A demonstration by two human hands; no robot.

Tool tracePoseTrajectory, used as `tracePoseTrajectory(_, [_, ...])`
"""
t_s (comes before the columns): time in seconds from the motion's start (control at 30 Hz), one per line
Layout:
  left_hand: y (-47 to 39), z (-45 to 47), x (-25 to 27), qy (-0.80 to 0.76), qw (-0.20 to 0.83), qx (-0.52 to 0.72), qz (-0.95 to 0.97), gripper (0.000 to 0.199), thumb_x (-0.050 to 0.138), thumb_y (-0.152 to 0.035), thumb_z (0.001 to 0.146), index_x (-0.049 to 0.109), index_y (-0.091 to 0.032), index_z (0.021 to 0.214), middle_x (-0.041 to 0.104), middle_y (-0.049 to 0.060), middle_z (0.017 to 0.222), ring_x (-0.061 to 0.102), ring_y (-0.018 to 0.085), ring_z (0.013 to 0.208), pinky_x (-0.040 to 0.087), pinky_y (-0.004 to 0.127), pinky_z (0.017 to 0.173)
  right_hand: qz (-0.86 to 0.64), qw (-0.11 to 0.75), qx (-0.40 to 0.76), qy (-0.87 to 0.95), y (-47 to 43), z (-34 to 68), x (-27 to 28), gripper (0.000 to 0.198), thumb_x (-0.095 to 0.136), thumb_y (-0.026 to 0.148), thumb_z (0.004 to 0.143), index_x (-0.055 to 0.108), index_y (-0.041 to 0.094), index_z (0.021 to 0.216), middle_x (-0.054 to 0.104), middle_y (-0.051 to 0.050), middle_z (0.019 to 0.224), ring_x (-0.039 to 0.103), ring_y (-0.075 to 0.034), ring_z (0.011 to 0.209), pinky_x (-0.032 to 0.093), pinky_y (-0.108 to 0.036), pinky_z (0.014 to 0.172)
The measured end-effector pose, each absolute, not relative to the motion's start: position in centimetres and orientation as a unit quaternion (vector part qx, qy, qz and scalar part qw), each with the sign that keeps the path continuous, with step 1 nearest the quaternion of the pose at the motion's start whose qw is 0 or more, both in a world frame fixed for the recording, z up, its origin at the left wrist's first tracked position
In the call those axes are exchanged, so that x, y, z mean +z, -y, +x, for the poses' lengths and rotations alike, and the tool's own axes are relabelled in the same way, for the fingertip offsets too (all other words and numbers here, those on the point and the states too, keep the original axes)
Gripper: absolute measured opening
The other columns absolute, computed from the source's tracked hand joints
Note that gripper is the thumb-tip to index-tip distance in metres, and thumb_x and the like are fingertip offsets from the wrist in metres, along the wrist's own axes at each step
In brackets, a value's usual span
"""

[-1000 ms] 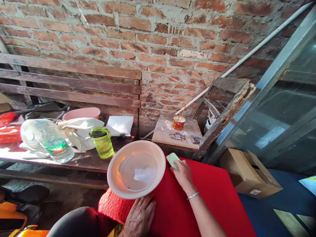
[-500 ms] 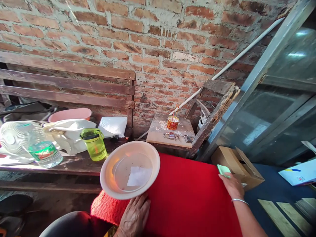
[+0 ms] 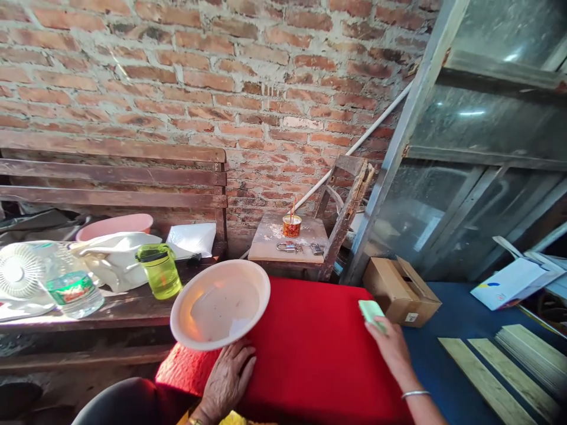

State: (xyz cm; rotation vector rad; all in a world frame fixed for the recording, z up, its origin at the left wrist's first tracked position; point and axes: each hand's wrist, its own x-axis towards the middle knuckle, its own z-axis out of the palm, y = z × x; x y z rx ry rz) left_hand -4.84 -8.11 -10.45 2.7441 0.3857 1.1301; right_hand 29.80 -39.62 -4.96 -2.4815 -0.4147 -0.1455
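Observation:
My left hand lies palm down on the red cloth, fingers stretched out against the near rim of a pale plastic basin. Its fingertips are partly hidden at the rim. The basin holds what looks like shallow water with small dark specks and a white patch that may be a reflection. At the cloth's right edge, my right hand, with a silver bangle at the wrist, grips a light green pad-like block. I cannot tell its exact kind. Just beyond the block stands a cardboard box.
On the wooden bench at left are a green drink bottle, a clear water bottle and a fan. A small table bears a patterned cup and padlocks. Wooden strips lie at right.
The view has swung right. My right hand has drawn the green block slightly nearer, away from the cloth's far corner. The white patch in the basin has shrunk. My left hand stays by the rim.

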Motion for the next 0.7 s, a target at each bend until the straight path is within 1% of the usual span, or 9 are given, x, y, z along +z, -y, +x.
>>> tracePoseTrajectory(0.07, [8.0,-4.9,-10.7,-0.121,0.052,0.377,0.917,0.030,0.048,-0.041,0.104,0.074,-0.026,0.101,0.075,0.005,0.107,0.073,0.024,0.102,0.062,0.039,0.090,-0.918,0.315,-0.028,0.238,36.2,27.0,-5.8,0.039,0.060,0.054,0.079,0.075,0.027,0.102,0.067,-0.005,0.092,0.066,-0.025,0.090,0.053,-0.035,0.085])
tracePoseTrajectory(0.17, [7.9,-4.9,-10.8,-0.110,0.013,0.380,0.918,0.032,0.045,-0.039,0.105,0.074,-0.025,0.100,0.076,0.005,0.106,0.072,0.025,0.103,0.062,0.039,0.091,-0.899,0.272,-0.017,0.344,32.8,23.5,-6.7,0.028,0.065,0.041,0.082,0.074,0.031,0.107,0.066,-0.005,0.103,0.064,-0.025,0.099,0.049,-0.035,0.091])
tracePoseTrajectory(0.23, [7.8,-5.0,-10.8,-0.104,-0.005,0.381,0.919,0.033,0.044,-0.037,0.105,0.074,-0.025,0.100,0.076,0.005,0.105,0.073,0.024,0.102,0.062,0.038,0.090,-0.903,0.230,-0.019,0.362,32.4,22.8,-6.8,0.027,0.066,0.036,0.083,0.073,0.032,0.109,0.066,-0.004,0.106,0.063,-0.025,0.102,0.047,-0.036,0.092])
tracePoseTrajectory(0.3, [7.7,-5.0,-10.7,-0.100,-0.015,0.381,0.919,0.034,0.043,-0.035,0.106,0.074,-0.025,0.100,0.076,0.006,0.104,0.073,0.022,0.099,0.062,0.036,0.088,-0.916,0.208,-0.022,0.343,33.5,23.6,-6.7,0.028,0.066,0.036,0.083,0.073,0.031,0.110,0.066,-0.005,0.107,0.064,-0.025,0.101,0.047,-0.037,0.092])
tracePoseTrajectory(0.4, [7.7,-4.9,-10.7,-0.096,-0.015,0.385,0.918,0.033,0.043,-0.035,0.106,0.074,-0.024,0.100,0.076,0.006,0.105,0.073,0.022,0.099,0.061,0.035,0.087,-0.938,0.210,-0.028,0.274,37.6,26.5,-6.7,0.032,0.060,0.041,0.085,0.073,0.028,0.111,0.066,-0.008,0.105,0.064,-0.027,0.100,0.048,-0.039,0.090])
tracePoseTrajectory(0.5, [7.7,-4.9,-10.6,-0.098,-0.005,0.388,0.916,0.032,0.044,-0.033,0.105,0.074,-0.023,0.100,0.076,0.007,0.106,0.073,0.022,0.100,0.061,0.035,0.088,-0.952,0.261,-0.012,0.159,42.9,29.5,-7.2,0.044,0.052,0.052,0.084,0.073,0.027,0.113,0.066,-0.007,0.095,0.067,-0.027,0.094,0.050,-0.039,0.087])
tracePoseTrajectory(0.57, [7.8,-4.8,-10.5,-0.101,0.003,0.382,0.919,0.030,0.045,-0.031,0.105,0.073,-0.023,0.100,0.075,0.007,0.106,0.073,0.022,0.100,0.060,0.035,0.088,-0.955,0.289,-0.002,0.073,46.2,30.9,-7.8,0.051,0.050,0.060,0.079,0.074,0.025,0.109,0.066,-0.007,0.083,0.068,-0.029,0.086,0.052,-0.041,0.083])
tracePoseTrajectory(0.63, [7.9,-4.8,-10.3,-0.101,0.008,0.372,0.922,0.030,0.044,-0.030,0.104,0.073,-0.023,0.100,0.075,0.007,0.106,0.072,0.022,0.101,0.060,0.036,0.090,-0.951,0.310,-0.009,0.018,48.4,31.5,-8.3,0.054,0.049,0.065,0.074,0.075,0.024,0.097,0.065,-0.008,0.072,0.068,-0.031,0.077,0.054,-0.042,0.075])
tracePoseTrajectory(0.7, [8.0,-4.7,-10.2,-0.101,0.008,0.367,0.925,0.030,0.044,-0.029,0.104,0.073,-0.023,0.100,0.075,0.007,0.106,0.072,0.022,0.102,0.059,0.036,0.091,-0.943,0.330,-0.039,0.011,49.2,31.0,-8.6,0.055,0.046,0.069,0.073,0.074,0.025,0.091,0.067,-0.008,0.070,0.068,-0.030,0.073,0.055,-0.041,0.070])
